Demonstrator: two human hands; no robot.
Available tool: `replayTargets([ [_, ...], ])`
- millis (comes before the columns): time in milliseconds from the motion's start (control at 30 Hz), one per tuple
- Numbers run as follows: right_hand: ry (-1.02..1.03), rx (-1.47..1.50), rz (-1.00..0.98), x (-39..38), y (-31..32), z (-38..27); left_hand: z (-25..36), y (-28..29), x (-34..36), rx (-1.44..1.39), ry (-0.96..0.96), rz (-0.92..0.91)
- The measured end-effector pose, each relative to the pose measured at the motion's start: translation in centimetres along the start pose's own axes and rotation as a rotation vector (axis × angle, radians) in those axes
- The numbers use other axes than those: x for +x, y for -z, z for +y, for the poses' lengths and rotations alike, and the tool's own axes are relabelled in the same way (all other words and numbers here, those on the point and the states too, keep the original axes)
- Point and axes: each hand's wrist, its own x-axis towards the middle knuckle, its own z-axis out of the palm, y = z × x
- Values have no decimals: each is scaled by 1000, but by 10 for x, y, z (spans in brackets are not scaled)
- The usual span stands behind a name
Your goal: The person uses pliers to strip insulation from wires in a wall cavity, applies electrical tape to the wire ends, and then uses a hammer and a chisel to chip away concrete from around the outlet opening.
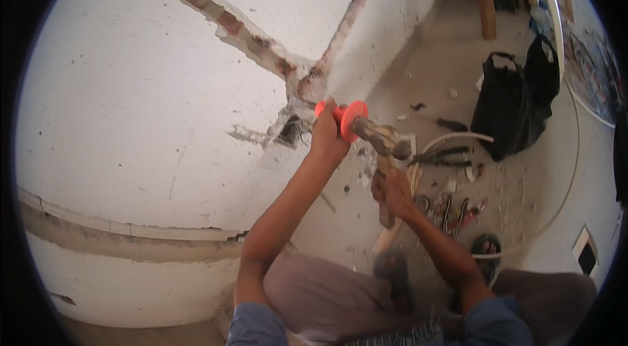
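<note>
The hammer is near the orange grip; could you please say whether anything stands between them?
Nothing visible: the hammer overlaps the guard of the orange grip in view, though contact is unclear; the left hand is beyond it.

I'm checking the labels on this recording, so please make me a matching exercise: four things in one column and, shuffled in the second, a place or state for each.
Things
1. Orange guard
2. Hammer
3. Black bag
4. Branching groove

Places or states
A. On the floor, at the right of the picture
B. Cut into the white wall, with reddish patches showing
C. Gripped by the left hand
D. Held by its handle in the right hand

Pairs: 1-C, 2-D, 3-A, 4-B
</note>
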Motion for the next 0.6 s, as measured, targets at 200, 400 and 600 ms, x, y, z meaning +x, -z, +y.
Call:
replayTargets([
  [200, 838, 98, -292, -22, 0, -85, 22, 6, -23, -29, 57, -20],
  [400, 243, -423, 18, -9, -12, 1, 18, 40, 7, -81, 121, -172],
  [600, 943, -184, -37, -45, -26, -87, 25, 30, -14, -79, 73, -66],
])
